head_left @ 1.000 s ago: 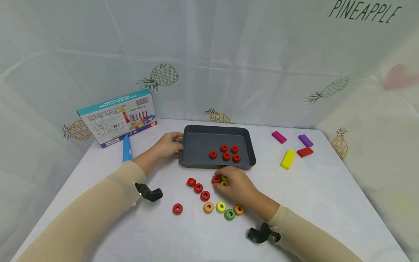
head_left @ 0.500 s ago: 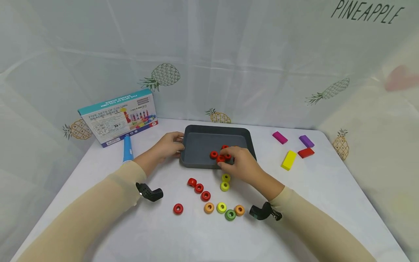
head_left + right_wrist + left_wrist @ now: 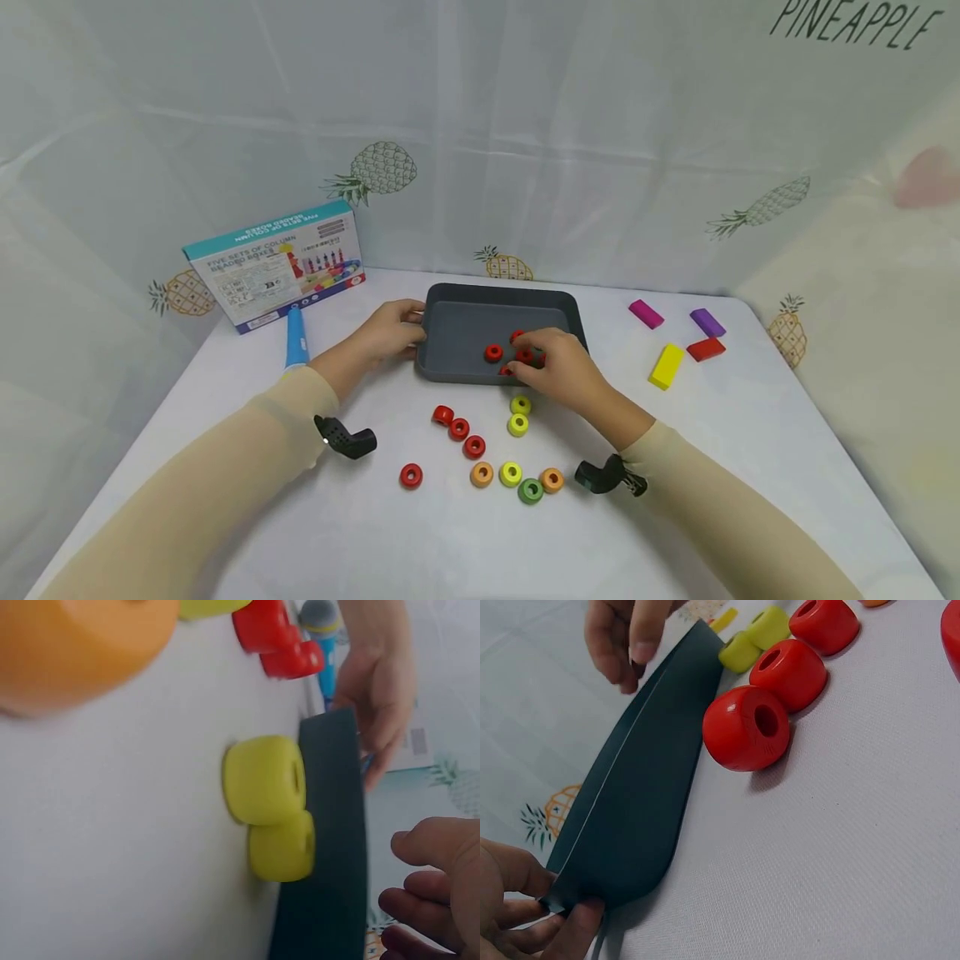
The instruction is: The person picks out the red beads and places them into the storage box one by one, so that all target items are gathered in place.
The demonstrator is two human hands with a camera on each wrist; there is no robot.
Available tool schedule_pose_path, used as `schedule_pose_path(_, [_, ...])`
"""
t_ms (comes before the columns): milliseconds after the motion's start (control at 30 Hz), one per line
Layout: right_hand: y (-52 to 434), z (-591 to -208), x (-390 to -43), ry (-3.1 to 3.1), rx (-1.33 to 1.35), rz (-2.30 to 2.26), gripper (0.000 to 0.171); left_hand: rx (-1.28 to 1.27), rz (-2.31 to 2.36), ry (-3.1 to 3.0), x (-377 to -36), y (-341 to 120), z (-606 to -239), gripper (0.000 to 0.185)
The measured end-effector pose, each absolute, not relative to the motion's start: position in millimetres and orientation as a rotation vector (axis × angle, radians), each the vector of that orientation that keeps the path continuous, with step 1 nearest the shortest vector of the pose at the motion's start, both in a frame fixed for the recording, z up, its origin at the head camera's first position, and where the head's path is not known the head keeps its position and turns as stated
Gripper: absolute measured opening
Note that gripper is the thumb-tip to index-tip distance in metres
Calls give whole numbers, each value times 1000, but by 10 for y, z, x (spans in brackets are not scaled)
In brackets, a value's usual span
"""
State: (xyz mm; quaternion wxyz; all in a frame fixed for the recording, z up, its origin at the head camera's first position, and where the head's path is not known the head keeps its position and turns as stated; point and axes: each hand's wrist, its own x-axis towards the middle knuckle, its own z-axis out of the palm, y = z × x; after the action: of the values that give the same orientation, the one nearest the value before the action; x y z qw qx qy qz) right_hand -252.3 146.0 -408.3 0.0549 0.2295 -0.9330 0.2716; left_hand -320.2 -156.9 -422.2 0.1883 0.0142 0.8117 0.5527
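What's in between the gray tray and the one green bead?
Two yellow beads, side by side in front of the gray tray, then a bare strip of white table before the green bead. The head view shows it.

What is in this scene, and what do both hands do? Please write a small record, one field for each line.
Left hand: grips the left edge of the dark grey rectangular tray
Right hand: over the tray's right part; no bead visibly held
Tray contents: round red beads with holes, some partly hidden
White table: four red beads, two orange beads, three yellow beads, one green bead
Right side: magenta, purple, red and yellow rectangular blocks
Back left: printed cardboard box with teal top
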Motion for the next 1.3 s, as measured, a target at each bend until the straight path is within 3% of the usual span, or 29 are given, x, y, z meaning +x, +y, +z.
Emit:
schedule_pose_path(300, [1412,-3938,-2115,-2757,795,980,26,36,1559,2284,-3208,-1570,-4213,64])
schedule_pose_path(600, [1103,-4150,-1709,-2868,903,1136,31,72,1556,2289,-3204,-1604,-4225,63])
schedule_pose_path(833, [1004,-4350,-1631,-2816,937,1122,29,68,1576,2275,-3200,-1590,-4208,63])
schedule_pose_path(1300, [889,-4282,-1640,-2968,871,800,19,53,1574,2261,-3206,-1586,-4210,63])
